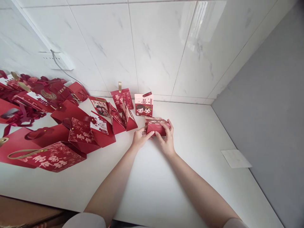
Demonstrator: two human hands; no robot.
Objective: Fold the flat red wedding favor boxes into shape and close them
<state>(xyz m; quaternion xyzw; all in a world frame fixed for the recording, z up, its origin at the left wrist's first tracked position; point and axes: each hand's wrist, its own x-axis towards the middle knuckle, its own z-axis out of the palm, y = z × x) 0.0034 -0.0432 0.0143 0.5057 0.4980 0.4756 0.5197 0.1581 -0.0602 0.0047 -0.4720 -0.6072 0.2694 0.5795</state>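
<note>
Between my two hands is a small red gift box with a printed picture on its top flap, low on the white table. My left hand grips its left end, thumb on the near face. My right hand wraps its right side, fingers over the top and thumb at the lower front edge. Just behind it stands a pink and red box with two cartoon faces. To the left of that, a red box with a gold loop stands by narrow red boxes.
Many red gift boxes and ribbons crowd the left side of the white table. A socket with a cable is on the tiled wall. A white paper lies at the right edge by a grey surface.
</note>
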